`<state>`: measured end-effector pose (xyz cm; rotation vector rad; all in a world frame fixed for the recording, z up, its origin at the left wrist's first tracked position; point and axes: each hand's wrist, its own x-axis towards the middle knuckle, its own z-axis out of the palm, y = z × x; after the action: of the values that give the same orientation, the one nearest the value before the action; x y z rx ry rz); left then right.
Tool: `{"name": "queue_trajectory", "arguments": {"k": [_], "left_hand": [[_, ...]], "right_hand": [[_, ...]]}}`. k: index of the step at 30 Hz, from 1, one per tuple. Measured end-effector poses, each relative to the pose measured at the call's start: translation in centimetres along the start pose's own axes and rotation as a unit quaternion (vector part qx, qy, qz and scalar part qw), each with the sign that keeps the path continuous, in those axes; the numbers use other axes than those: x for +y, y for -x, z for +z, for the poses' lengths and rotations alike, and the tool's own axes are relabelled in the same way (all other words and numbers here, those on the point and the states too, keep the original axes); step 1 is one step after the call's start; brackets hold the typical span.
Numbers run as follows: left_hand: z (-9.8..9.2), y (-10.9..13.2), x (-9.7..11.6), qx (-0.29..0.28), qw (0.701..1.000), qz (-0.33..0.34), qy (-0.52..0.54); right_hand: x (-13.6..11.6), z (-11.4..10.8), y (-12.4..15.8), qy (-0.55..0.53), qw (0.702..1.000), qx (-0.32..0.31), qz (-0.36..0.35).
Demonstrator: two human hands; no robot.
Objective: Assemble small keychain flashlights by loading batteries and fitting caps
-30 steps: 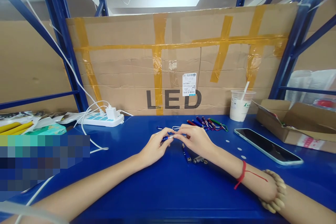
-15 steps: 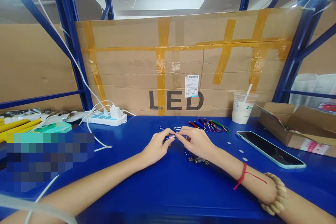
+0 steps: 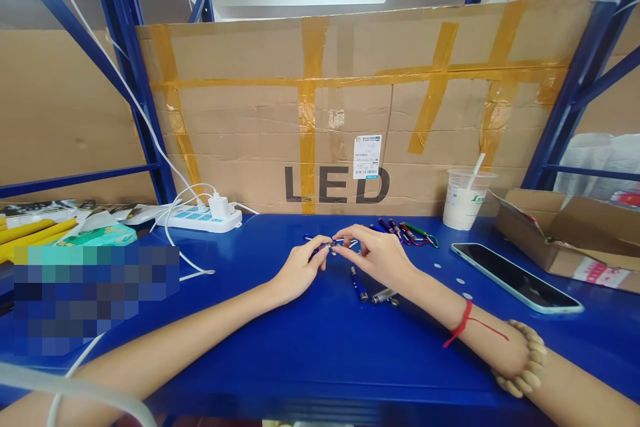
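My left hand (image 3: 299, 269) pinches a small blue-and-silver metal tube (image 3: 316, 251), possibly a keychain torch, between thumb and fingers. At the tube's right end, the thumb and fingertips of my right hand (image 3: 377, 255) come together; what they pinch is too small to make out. Just below my right hand, a dark blue tube (image 3: 359, 285) lies on the blue table beside a silver-grey tube (image 3: 384, 295), partly hidden by that wrist. Behind my right hand is a group of red, purple and green tubes (image 3: 400, 231) with coloured clips.
On the right are a phone (image 3: 517, 277), an open cardboard box (image 3: 565, 240) and a lidded cup with a straw (image 3: 465, 199). A white power strip (image 3: 203, 219) with cables stands back left. A taped cardboard sheet (image 3: 240, 127) closes off the back. Small pale discs (image 3: 460, 281) lie near the phone.
The view has tilted slightly down. My right fingers have lifted and spread a little at the tube's end, while my left hand keeps hold of the tube.
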<state>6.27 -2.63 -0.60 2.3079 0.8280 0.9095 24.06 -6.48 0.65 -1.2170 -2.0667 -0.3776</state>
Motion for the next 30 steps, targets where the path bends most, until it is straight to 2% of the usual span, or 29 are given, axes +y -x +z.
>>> {"name": "queue_trajectory", "arguments": {"k": [5, 17, 30], "left_hand": [[-0.2, 0.2, 0.1, -0.022, 1.0, 0.021, 0.0], [-0.1, 0.1, -0.2, -0.023, 0.997, 0.069, -0.031], [0.0, 0.2, 0.0, -0.025, 0.996, 0.074, -0.035]], "right_hand": [[0.2, 0.2, 0.0, -0.016, 0.999, 0.023, -0.037], [0.4, -0.1, 0.0, -0.076, 0.996, 0.041, 0.005], [1.1, 0.7, 0.1, -0.155, 0.987, 0.014, 0.027]]}}
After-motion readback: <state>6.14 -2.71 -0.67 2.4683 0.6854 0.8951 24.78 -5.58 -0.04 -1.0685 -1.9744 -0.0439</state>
